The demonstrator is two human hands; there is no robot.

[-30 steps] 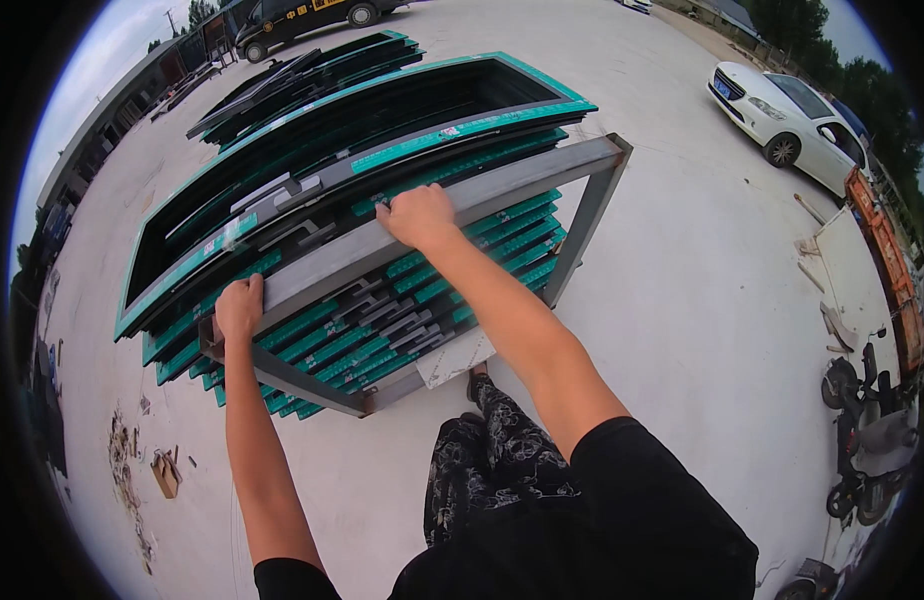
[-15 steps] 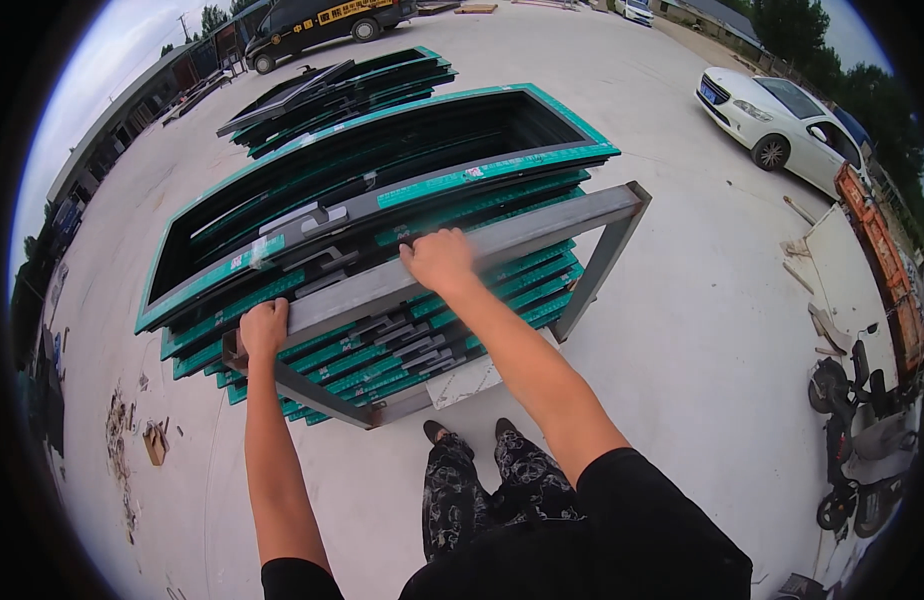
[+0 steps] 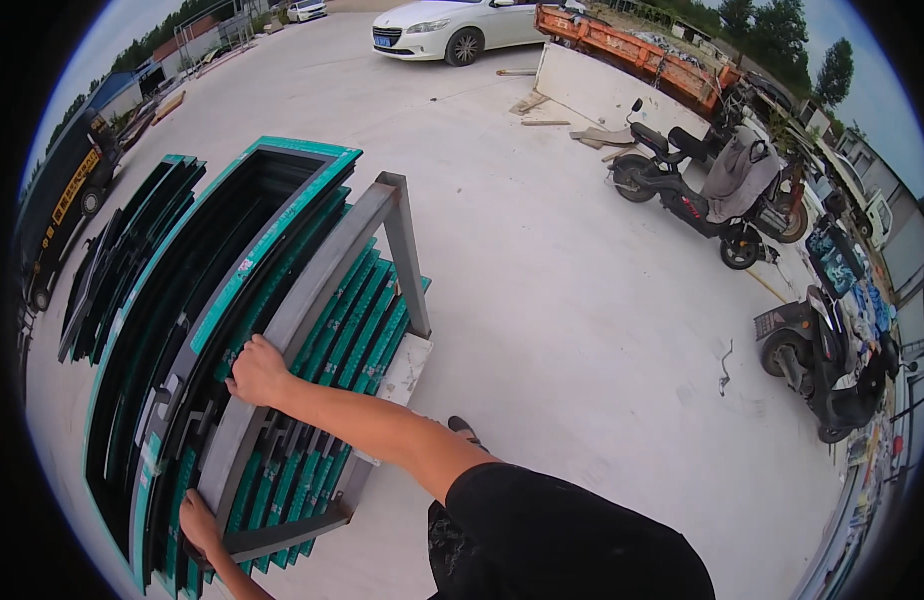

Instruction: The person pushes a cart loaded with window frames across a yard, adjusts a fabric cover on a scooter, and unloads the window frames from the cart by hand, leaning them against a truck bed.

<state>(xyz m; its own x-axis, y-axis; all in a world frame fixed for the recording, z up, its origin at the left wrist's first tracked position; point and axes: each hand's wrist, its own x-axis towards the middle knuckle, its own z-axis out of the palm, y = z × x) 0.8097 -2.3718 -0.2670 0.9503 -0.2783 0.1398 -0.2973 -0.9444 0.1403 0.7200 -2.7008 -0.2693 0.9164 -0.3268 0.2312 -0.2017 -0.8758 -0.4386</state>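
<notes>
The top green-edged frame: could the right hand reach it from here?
Probably, if the right hand lets go of the grey bar: the top green-edged frame lies just beyond, with nothing visibly blocking the gap.

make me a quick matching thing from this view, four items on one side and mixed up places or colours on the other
1. right hand
2. left hand
3. nearer frame stack
4. van

A. dark with yellow markings, at the picture's left edge
B. around the middle of the grey metal bar
C. black and grey with teal edging
D. near the bar's lower end in the picture

Right pairs: 1-B, 2-D, 3-C, 4-A
</notes>
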